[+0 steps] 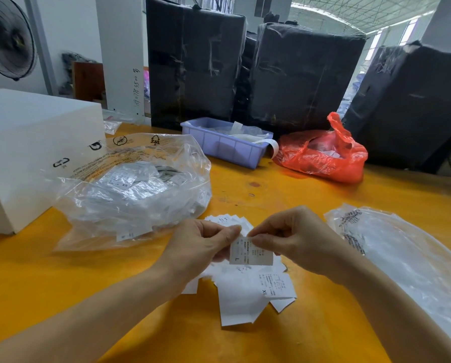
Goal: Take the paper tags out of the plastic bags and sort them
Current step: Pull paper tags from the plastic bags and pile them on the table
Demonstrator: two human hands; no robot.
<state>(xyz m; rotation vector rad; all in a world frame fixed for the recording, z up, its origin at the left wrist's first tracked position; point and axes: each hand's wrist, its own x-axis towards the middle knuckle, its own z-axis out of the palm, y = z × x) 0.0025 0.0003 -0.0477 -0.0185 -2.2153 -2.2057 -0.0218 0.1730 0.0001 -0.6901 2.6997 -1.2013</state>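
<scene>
**Both hands pinched one small tag bag above the sorted tags**

Here, at the far left of the orange table [310, 205] stood a white box [30, 153]. Just beside it lay a large clear plastic bag [140, 184], full of small packets with tags, one marked XS. Behind it, further right, stood a purple bin [219, 148] and next to it a red plastic bag [321, 155].

In the front middle, the left hand [201, 247] and the right hand [292, 239] were raised over the table. Thumb and forefinger of each hand were pressed together on the top edge of one small tag packet [250, 252], marked L. Under the hands lay a loose pile of white paper tags [245, 299], one marked XL. At the right lay a heap of flat clear bags [402, 258], well apart from the large bag.
</scene>
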